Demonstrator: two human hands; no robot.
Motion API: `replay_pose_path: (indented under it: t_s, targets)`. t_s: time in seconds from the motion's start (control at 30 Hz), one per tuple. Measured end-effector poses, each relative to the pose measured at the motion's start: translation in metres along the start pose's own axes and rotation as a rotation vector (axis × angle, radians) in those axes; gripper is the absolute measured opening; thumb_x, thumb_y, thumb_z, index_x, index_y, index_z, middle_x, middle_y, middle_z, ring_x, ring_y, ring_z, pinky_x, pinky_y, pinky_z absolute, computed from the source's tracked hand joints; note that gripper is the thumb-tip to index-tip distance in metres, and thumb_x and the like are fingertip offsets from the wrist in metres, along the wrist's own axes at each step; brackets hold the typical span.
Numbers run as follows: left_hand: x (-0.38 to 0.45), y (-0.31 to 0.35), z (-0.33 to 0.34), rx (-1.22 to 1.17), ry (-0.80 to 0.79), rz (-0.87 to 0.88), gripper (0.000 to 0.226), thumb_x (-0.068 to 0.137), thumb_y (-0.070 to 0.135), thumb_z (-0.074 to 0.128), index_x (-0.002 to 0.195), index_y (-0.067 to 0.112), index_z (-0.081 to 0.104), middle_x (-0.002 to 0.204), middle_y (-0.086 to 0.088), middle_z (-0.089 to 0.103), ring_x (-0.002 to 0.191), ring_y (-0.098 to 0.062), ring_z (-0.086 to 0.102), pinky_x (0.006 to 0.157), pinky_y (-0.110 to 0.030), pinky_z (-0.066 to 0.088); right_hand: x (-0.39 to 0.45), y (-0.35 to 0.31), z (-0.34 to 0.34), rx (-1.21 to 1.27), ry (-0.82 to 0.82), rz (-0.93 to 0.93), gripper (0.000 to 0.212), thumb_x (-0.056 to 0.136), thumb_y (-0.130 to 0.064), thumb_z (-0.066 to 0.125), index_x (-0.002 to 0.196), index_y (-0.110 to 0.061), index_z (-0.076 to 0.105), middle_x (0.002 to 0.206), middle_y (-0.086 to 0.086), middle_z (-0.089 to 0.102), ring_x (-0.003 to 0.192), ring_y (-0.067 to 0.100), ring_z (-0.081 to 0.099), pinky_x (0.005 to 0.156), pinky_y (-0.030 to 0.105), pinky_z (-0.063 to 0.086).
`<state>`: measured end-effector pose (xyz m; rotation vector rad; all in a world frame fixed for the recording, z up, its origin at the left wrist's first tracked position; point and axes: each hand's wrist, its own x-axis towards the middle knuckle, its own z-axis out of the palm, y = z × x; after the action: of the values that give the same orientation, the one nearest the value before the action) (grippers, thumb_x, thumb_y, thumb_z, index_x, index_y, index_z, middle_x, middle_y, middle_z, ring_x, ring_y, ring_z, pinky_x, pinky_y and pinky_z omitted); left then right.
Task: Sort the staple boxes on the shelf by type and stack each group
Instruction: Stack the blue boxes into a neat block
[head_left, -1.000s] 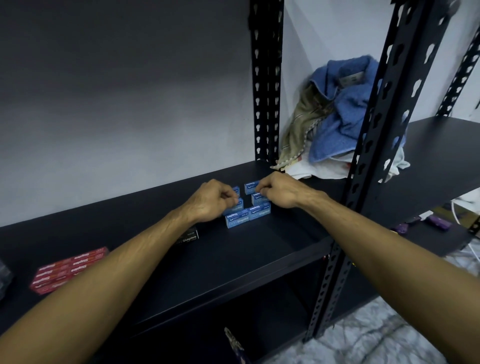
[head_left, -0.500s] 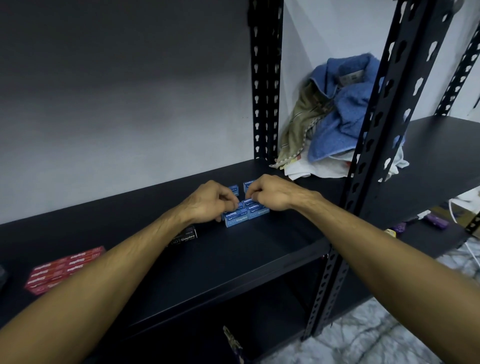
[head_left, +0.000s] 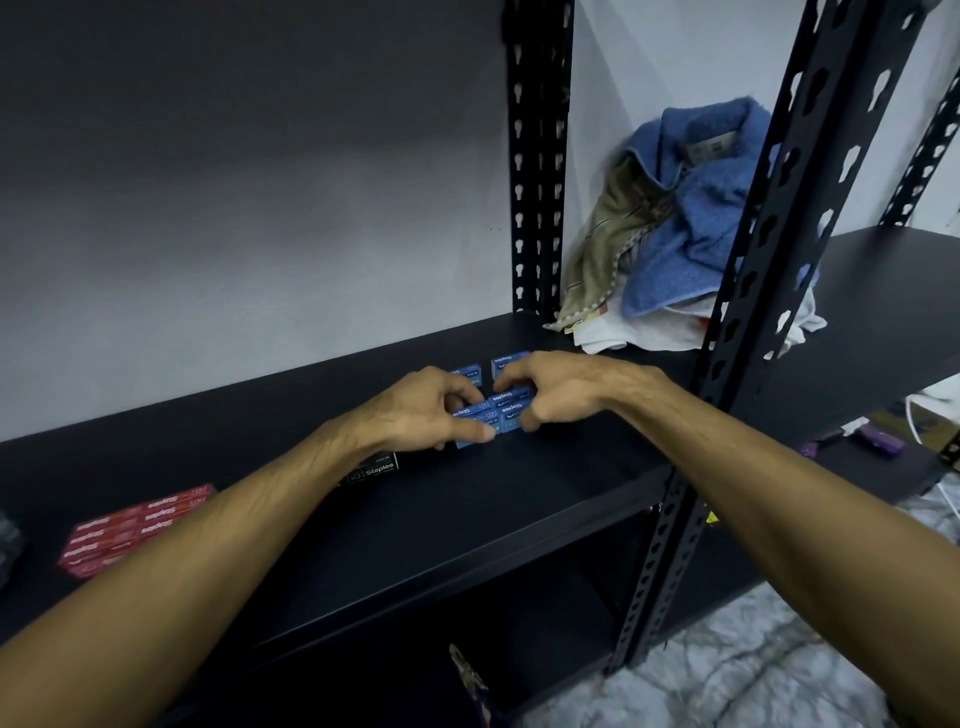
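Blue staple boxes (head_left: 506, 413) sit clustered near the middle of the black shelf (head_left: 441, 519), close to the back edge. The word "Staples" in white reads on the top box, beside a small "10" mark. Two more blue boxes (head_left: 506, 362) lie just behind the cluster. A black box (head_left: 375, 467), marked "10 Staples", lies just left of the cluster, partly hidden under the left forearm. A flat group of red boxes (head_left: 137, 525) lies well apart at the left end of the shelf; its white lettering appears upside down and reads "staples".

The left hand (head_left: 423, 408) reaches in palm down, fingers curled, thumb and forefinger pinched on the near left side of the blue cluster. The right hand (head_left: 553, 387) comes in from the opposite side, fingers bent down over the top box, gripping its right end. Both forearms stretch forward, converging on the boxes.
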<state>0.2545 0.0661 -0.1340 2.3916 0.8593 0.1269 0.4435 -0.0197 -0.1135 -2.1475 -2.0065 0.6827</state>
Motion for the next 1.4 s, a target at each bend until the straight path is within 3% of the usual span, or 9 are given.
replay_pose_path:
  t_s: [0.1, 0.27, 0.6, 0.97, 1.13, 1.27, 1.33, 1.4]
  targets:
    - [0.001, 0.002, 0.004, 0.076, 0.028, 0.014, 0.035, 0.078, 0.043, 0.078, 0.108, 0.03, 0.067, 0.092, 0.006, 0.071, 0.066, -0.005, 0.064, 0.069, -0.025, 0.054, 0.002, -0.001, 0.004, -0.044, 0.038, -0.014, 0.048, 0.078, -0.021, 0.075, 0.121, -0.033, 0.059, 0.097, -0.012, 0.057, 0.085, 0.007, 0.056, 0.07, 0.028, 0.044]
    - [0.001, 0.005, 0.008, 0.099, 0.067, 0.037, 0.028, 0.082, 0.033, 0.076, 0.108, 0.026, 0.068, 0.09, 0.005, 0.07, 0.069, -0.006, 0.064, 0.067, -0.022, 0.052, 0.001, -0.004, 0.007, -0.085, 0.092, -0.053, 0.034, 0.084, -0.018, 0.072, 0.115, -0.029, 0.065, 0.088, -0.015, 0.051, 0.078, 0.003, 0.051, 0.06, 0.022, 0.037]
    - [0.0, 0.006, 0.011, 0.105, 0.129, 0.022, 0.022, 0.082, 0.028, 0.075, 0.103, 0.021, 0.07, 0.083, 0.003, 0.071, 0.069, -0.012, 0.067, 0.072, -0.033, 0.059, 0.003, -0.004, 0.007, -0.118, 0.081, -0.063, 0.034, 0.086, -0.02, 0.071, 0.119, -0.03, 0.064, 0.089, -0.015, 0.048, 0.078, 0.004, 0.048, 0.064, 0.025, 0.037]
    - [0.0, 0.006, 0.011, 0.11, 0.128, 0.03, 0.023, 0.083, 0.026, 0.075, 0.105, 0.022, 0.07, 0.083, 0.006, 0.069, 0.072, -0.008, 0.065, 0.063, -0.019, 0.05, 0.007, -0.002, 0.007, -0.108, 0.075, -0.064, 0.032, 0.086, -0.021, 0.071, 0.116, -0.031, 0.064, 0.088, -0.015, 0.049, 0.078, 0.004, 0.05, 0.064, 0.025, 0.038]
    - [0.0, 0.004, 0.007, 0.123, 0.108, 0.011, 0.033, 0.082, 0.04, 0.075, 0.108, 0.024, 0.068, 0.087, 0.006, 0.068, 0.074, -0.008, 0.064, 0.062, -0.02, 0.046, 0.006, -0.001, 0.007, -0.106, 0.081, -0.056, 0.036, 0.084, -0.025, 0.074, 0.118, -0.029, 0.064, 0.088, -0.015, 0.051, 0.077, 0.004, 0.051, 0.063, 0.025, 0.038]
    - [-0.002, 0.002, -0.012, 0.048, 0.211, 0.009, 0.034, 0.082, 0.052, 0.071, 0.103, 0.025, 0.069, 0.089, 0.007, 0.067, 0.07, -0.004, 0.061, 0.065, -0.022, 0.045, 0.006, 0.004, 0.0, -0.055, 0.095, -0.008, 0.061, 0.078, -0.046, 0.075, 0.132, -0.028, 0.055, 0.107, -0.009, 0.058, 0.094, 0.011, 0.058, 0.082, 0.029, 0.047]
    - [0.0, -0.002, -0.019, 0.01, 0.291, 0.011, 0.028, 0.086, 0.049, 0.068, 0.099, 0.025, 0.071, 0.091, 0.007, 0.069, 0.064, -0.002, 0.058, 0.065, -0.024, 0.046, 0.006, 0.007, -0.004, 0.008, 0.112, 0.016, 0.06, 0.078, -0.057, 0.07, 0.129, -0.029, 0.057, 0.112, -0.009, 0.059, 0.101, 0.011, 0.058, 0.091, 0.032, 0.047]
    - [0.005, -0.008, -0.022, -0.004, 0.345, 0.007, 0.023, 0.09, 0.043, 0.064, 0.098, 0.022, 0.072, 0.093, 0.007, 0.071, 0.061, 0.001, 0.056, 0.064, -0.024, 0.045, 0.009, 0.009, -0.007, 0.082, 0.192, 0.004, 0.052, 0.079, -0.063, 0.065, 0.118, -0.029, 0.064, 0.108, -0.011, 0.064, 0.099, 0.01, 0.06, 0.091, 0.034, 0.049]
